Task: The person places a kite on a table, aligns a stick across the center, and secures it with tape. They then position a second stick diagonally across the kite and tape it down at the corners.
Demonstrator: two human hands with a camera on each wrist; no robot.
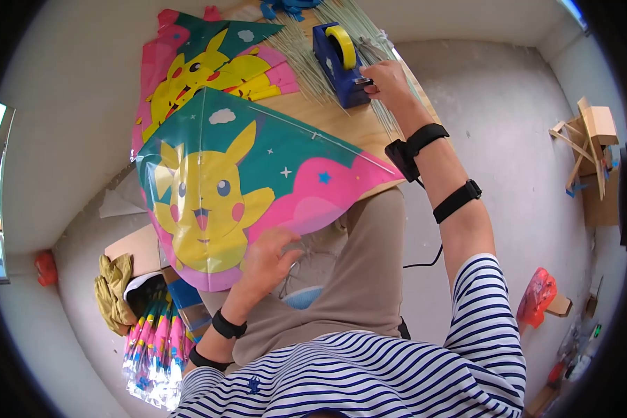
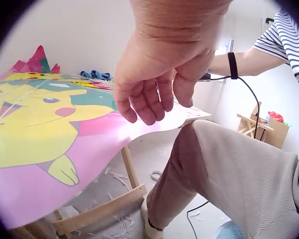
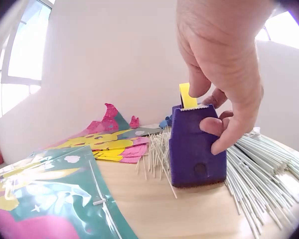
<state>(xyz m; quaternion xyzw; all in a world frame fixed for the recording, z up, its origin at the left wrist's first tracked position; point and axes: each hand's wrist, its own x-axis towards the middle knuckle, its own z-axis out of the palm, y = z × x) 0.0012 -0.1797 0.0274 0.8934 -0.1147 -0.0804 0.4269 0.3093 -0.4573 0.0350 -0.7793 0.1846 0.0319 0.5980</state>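
A large kite sail (image 1: 292,188), printed with a yellow cartoon character on green and pink, lies over the table edge nearest the person. A thin white rod (image 1: 285,124) runs along its upper right side. Over the sail's lower edge, the left hand (image 1: 265,261) hangs with loosely bent fingers and nothing in them. At the table's right side, the right hand (image 1: 393,80) is at the cutter end of a dark blue tape dispenser (image 3: 197,149). Its fingers pinch the free end of the yellow tape (image 3: 188,97), while other fingertips touch the dispenser's side. The tape roll (image 1: 343,43) sits in the dispenser.
More printed sails (image 1: 181,49) are stacked at the far left of the wooden table (image 3: 149,209). Thin pale sticks (image 3: 264,164) lie around the dispenser. Below left, folded printed sheets (image 1: 157,341) hang beside a box. The person's knee (image 2: 194,144) is under the table's edge.
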